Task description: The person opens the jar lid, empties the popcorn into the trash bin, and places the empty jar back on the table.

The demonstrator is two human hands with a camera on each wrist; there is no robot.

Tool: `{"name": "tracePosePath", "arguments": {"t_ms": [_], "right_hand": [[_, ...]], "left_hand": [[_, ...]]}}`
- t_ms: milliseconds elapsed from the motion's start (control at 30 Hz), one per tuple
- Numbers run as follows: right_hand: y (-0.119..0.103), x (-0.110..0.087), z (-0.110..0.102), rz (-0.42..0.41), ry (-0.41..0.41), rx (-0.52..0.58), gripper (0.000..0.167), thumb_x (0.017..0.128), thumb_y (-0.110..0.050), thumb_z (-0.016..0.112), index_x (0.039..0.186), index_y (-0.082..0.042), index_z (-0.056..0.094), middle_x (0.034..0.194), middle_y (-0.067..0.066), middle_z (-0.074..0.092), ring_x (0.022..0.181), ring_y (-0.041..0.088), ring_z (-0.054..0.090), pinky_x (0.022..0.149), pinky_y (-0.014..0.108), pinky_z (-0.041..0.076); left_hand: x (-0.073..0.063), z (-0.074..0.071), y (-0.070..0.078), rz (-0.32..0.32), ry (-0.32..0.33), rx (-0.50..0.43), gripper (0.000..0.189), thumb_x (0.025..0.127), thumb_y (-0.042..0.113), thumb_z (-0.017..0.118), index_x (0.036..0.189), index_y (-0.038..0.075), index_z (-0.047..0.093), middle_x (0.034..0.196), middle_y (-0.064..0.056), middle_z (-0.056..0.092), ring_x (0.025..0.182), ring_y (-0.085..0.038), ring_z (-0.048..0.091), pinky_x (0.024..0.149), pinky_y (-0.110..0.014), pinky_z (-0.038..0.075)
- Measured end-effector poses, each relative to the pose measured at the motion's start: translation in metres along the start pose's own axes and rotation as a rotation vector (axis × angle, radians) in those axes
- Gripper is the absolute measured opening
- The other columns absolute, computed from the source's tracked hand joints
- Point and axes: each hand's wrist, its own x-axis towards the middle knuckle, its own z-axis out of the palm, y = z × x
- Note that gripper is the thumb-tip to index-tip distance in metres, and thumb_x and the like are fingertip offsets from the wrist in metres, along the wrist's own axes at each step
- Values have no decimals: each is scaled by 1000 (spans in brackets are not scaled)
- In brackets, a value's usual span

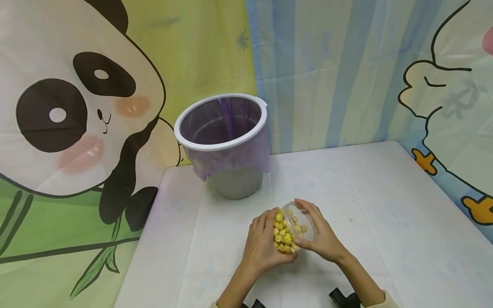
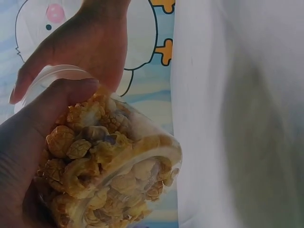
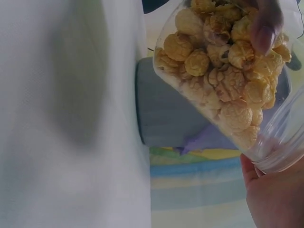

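Note:
My left hand (image 1: 259, 246) grips a clear plastic jar (image 2: 173, 154) full of yellow popcorn (image 1: 284, 239). The jar is tilted, mouth toward the right, with popcorn pressed against its see-through wall. At the mouth my right hand (image 1: 325, 237) holds a round clear lid (image 1: 308, 224) by its rim, thumb on the near side and fingers on the far side. Some popcorn shows through the lid. In the right wrist view, the lid (image 3: 280, 137) stands at a slant against the jar's mouth, above the right hand (image 3: 280, 199).
A grey bin (image 1: 236, 184) with a white rim and a purple liner bag (image 1: 248, 152) stands at the back left of the white-covered table (image 1: 346, 188). Cartoon-printed curtains (image 1: 308, 85) hang behind and beside the table. Black straps or mounts (image 1: 344, 298) show by the wrists.

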Motion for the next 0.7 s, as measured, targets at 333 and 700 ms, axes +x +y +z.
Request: {"name": "tracePosePath", "arguments": {"t_ms": [333,700], "right_hand": [[5,4,5,-87,59,90,88,63,-22,73,142,-11,35,137,5,39,121,21,34,90,58,28],[14,4,7,-178,69,202,85,64,-30,74,137,-2,40,133,15,43,121,22,36,99,30,28]], "left_hand": [[1,1,3,36,43,-6,104,50,53,80,134,9,38,122,-3,50,106,-16,52,91,-36,43],[-1,8,2,63,51,-26,102,51,54,78,133,9,38,116,-3,53,101,-15,53,88,-35,44]]}}
